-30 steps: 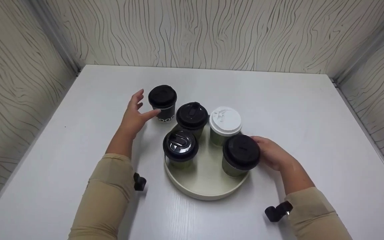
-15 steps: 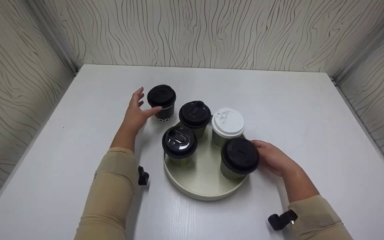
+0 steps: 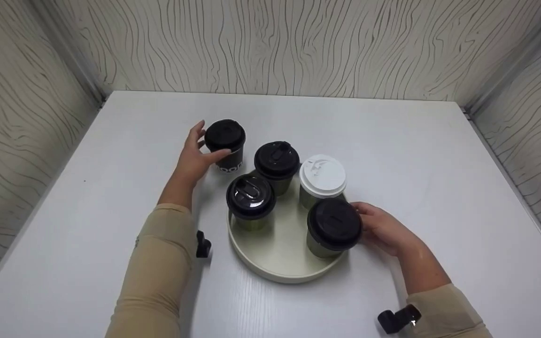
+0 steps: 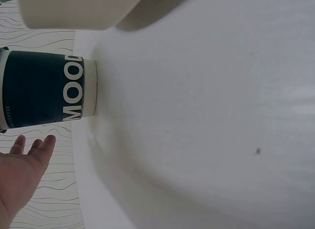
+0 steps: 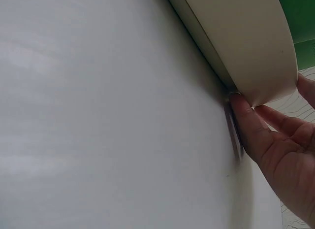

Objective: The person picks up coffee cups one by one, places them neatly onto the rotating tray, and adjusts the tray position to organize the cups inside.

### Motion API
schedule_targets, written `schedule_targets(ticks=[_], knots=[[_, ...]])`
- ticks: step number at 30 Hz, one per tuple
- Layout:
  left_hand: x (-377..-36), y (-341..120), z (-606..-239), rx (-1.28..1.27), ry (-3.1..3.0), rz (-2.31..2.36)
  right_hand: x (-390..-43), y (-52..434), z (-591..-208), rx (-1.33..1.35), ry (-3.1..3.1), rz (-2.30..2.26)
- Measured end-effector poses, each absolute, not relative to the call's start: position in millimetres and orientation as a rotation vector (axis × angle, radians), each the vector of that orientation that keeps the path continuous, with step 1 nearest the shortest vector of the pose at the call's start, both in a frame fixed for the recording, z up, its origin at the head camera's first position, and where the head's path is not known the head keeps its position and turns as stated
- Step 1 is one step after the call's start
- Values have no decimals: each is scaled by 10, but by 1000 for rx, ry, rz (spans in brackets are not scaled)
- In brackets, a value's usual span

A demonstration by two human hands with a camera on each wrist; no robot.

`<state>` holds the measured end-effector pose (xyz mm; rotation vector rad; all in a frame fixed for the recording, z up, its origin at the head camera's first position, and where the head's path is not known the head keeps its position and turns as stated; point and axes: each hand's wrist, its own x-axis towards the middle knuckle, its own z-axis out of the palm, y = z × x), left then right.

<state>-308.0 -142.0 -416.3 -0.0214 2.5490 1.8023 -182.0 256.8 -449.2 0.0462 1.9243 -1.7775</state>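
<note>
My left hand (image 3: pixel 194 159) reaches around a dark paper cup (image 3: pixel 226 141) with a black lid, its thumb stretched across the near side. In the left wrist view that cup (image 4: pixel 44 91) shows white "MOO" lettering, and the visible fingertips (image 4: pixel 47 146) are apart from it. My right hand (image 3: pixel 385 230) holds the right rim of a round pale tray (image 3: pixel 277 277), with thumb low and fingers on its wall (image 5: pixel 256 51). On the tray stand a white-lidded cup (image 3: pixel 323 176) and black-lidded cups at right (image 3: pixel 334 225), back (image 3: pixel 277 160) and left (image 3: pixel 251 197). The right cup hides some fingers.
All this sits on a white table (image 3: pixel 134 141), backed by a wood-grain patterned wall (image 3: pixel 270 47). Similar panels rise on both sides. Black wrist-camera mounts (image 3: pixel 398 319) stick out from the sleeves. The lettered cup stands behind the tray's left side.
The tray has turned slightly clockwise with its cups: the right one came nearer, the left one went back, the rear ones shifted right. My left hand has closed in on the lettered cup.
</note>
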Motion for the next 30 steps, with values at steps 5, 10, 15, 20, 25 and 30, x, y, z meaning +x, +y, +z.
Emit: schedule_targets(ticks=[5,10,15,20,25,30], knots=[[-3091,-1410,-4177,7,2541,1803,-1819,2577,-4482,43,1908,-1789],[-3121,-1403,-4203,41,2555,1789,-1811,2578,-4467,29,1872,-1800],[-3110,-1400,-4171,32,2538,1795,-1808,2571,-4476,25,1846,-1817],[-3111,-1392,-4166,45,2535,1806,-1815,2580,-4504,24,1824,-1835],[-3050,-1364,-4062,60,2519,1828,-1819,2587,-4530,25,1809,-1851],[-2984,-1343,-3986,94,2528,1847,-1821,2583,-4543,23,1798,-1861]])
